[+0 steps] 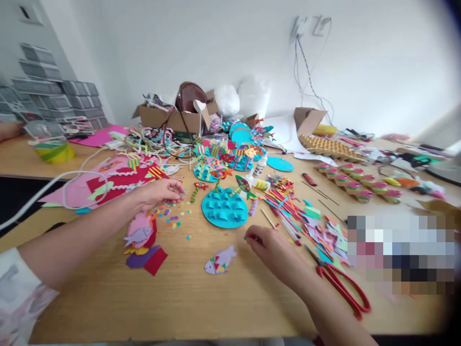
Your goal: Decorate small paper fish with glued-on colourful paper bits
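Observation:
A lilac paper fish (220, 261) with small red and green triangles on it lies flat on the table. To its upper right, my right hand (264, 242) is closed in a pinch on a tiny green paper piece (245, 238). My left hand (162, 192) hovers by the scattered paper dots (173, 218), its fingertips pressed together; what they hold, if anything, is too small to name. Between the hands lies a blue paper disc (225, 211) with raised curls and a patterned fish on a stick. Below my left hand rests a pile of paper fish cut-outs (142, 233).
Red-handled scissors (338, 281) lie beside my right forearm. Glue bottles (260, 166), paper strips (288, 204) and scraps (329, 235) spread behind it. Egg-carton pieces (356, 182) sit at right, cardboard box (169, 117) at back. A white cable (46, 192) crosses the left.

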